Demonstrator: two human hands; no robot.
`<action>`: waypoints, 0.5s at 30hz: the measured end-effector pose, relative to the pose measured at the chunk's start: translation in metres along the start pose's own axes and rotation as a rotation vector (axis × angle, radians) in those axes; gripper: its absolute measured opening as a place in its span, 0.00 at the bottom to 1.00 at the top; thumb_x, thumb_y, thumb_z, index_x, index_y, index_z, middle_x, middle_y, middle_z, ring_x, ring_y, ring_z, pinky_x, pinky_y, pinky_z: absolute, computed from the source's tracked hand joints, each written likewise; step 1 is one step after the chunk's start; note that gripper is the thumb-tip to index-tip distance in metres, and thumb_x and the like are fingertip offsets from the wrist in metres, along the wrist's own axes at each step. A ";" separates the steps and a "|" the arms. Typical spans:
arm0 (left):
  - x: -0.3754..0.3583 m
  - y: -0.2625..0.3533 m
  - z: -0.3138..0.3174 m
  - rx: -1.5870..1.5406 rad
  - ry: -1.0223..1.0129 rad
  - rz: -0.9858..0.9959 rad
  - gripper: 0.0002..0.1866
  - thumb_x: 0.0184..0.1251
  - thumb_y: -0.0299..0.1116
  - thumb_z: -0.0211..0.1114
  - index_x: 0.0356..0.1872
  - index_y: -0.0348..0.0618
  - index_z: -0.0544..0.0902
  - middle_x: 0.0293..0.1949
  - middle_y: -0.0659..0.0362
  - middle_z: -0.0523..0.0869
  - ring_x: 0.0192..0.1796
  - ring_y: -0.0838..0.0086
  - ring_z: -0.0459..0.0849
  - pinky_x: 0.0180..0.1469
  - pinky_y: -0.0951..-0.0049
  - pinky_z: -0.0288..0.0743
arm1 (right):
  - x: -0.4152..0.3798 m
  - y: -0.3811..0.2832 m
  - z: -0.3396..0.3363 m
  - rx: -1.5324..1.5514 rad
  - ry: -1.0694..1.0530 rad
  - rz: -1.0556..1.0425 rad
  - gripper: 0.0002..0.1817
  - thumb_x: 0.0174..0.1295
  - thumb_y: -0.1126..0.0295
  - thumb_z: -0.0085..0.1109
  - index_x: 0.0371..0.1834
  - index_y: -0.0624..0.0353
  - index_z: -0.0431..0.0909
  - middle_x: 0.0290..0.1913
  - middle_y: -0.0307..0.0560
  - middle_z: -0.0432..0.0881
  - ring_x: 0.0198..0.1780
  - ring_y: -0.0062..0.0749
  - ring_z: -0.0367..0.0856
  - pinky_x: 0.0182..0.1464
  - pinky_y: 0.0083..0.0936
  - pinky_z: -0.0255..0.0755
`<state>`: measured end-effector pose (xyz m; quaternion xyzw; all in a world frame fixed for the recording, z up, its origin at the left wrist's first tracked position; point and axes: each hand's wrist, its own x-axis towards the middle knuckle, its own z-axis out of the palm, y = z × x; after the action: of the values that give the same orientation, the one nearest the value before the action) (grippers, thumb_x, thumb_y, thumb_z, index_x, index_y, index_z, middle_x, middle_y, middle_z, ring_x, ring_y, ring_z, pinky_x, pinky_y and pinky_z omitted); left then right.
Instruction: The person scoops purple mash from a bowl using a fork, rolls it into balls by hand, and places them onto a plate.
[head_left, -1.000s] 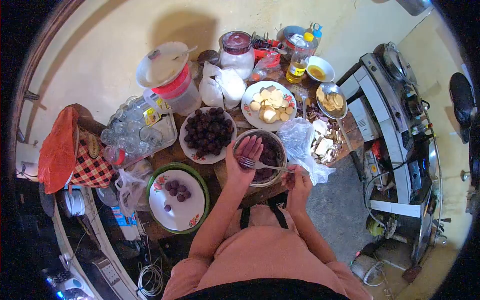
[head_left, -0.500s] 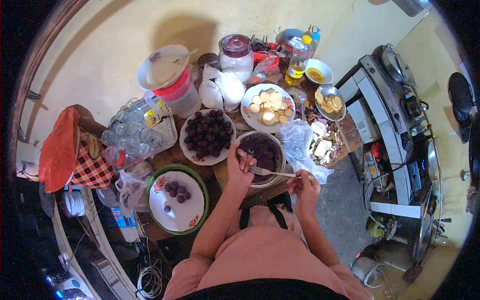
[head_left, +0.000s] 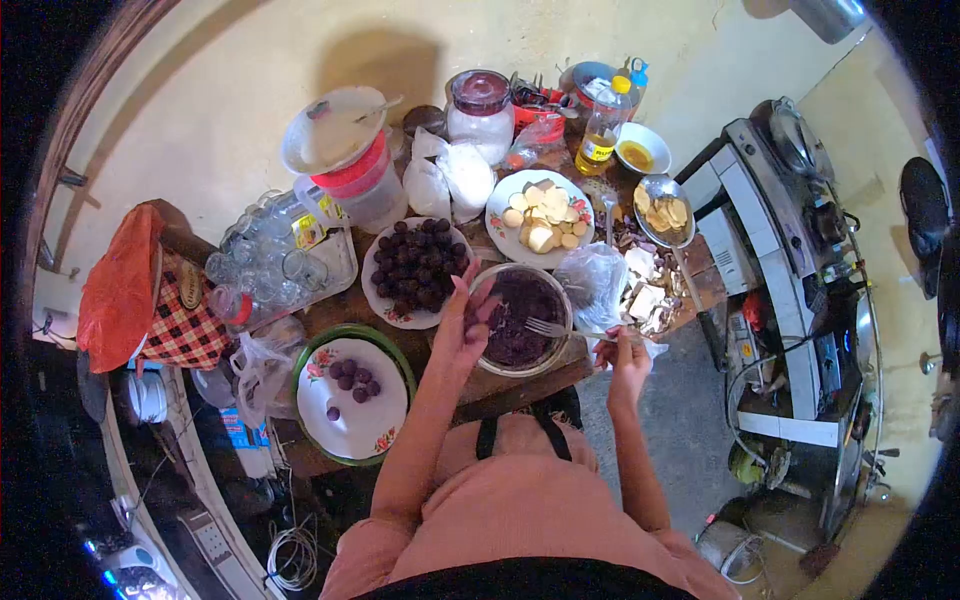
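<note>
My right hand [head_left: 625,357] grips the handle end of a fork [head_left: 572,332], whose tines point left over the bowl. Dark purple mash [head_left: 515,340] fills the round bowl [head_left: 510,371] in front of me. At the bowl's left side is my left hand [head_left: 462,325], fingers apart and stretched upward, with nothing visible in it. A plate [head_left: 381,309] heaped with dark purple balls [head_left: 420,262] stands just behind that hand. Nearer me on the left, several more purple balls [head_left: 352,380] lie on a floral plate [head_left: 340,425] set in a green-rimmed tray [head_left: 405,360].
Behind the bowl sits a plate of pale round pieces [head_left: 540,215]. A clear plastic bag [head_left: 590,285] lies to its right, near scattered peelings [head_left: 655,290] and a ladle of chips [head_left: 664,212]. Glass jars [head_left: 270,250], a pitcher [head_left: 365,190] and an oil bottle [head_left: 598,140] stand farther back.
The fork and right hand have shifted right, from the left hand toward the bowl's right side. My left hand has moved slightly left, its fingers now more extended and away from the fork.
</note>
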<state>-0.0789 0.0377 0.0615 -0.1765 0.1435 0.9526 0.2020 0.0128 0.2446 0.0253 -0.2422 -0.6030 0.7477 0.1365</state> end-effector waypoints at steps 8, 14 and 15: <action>0.007 0.001 -0.048 0.090 -0.272 -0.112 0.27 0.65 0.51 0.49 0.61 0.50 0.63 0.48 0.57 0.80 0.43 0.64 0.82 0.24 0.83 0.76 | 0.000 0.039 0.019 -0.650 -0.107 -0.331 0.17 0.64 0.63 0.47 0.48 0.64 0.73 0.36 0.56 0.75 0.39 0.46 0.74 0.46 0.34 0.67; 0.004 -0.013 -0.018 -0.007 -0.272 -0.097 0.31 0.64 0.55 0.48 0.63 0.49 0.61 0.64 0.56 0.63 0.63 0.52 0.63 0.66 0.54 0.55 | -0.005 0.020 0.015 -0.821 -0.045 -0.061 0.30 0.61 0.59 0.51 0.63 0.62 0.56 0.50 0.63 0.64 0.54 0.50 0.65 0.56 0.36 0.59; 0.006 -0.016 -0.019 0.085 -0.255 -0.077 0.31 0.64 0.55 0.47 0.63 0.49 0.60 0.64 0.56 0.63 0.63 0.54 0.63 0.66 0.55 0.55 | -0.005 0.014 0.017 -0.832 0.029 -0.204 0.31 0.61 0.59 0.51 0.64 0.63 0.55 0.51 0.63 0.63 0.54 0.51 0.64 0.57 0.37 0.58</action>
<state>-0.0719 0.0471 0.0386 -0.0506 0.1498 0.9519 0.2624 0.0095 0.2246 0.0154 -0.2262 -0.8721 0.4199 0.1091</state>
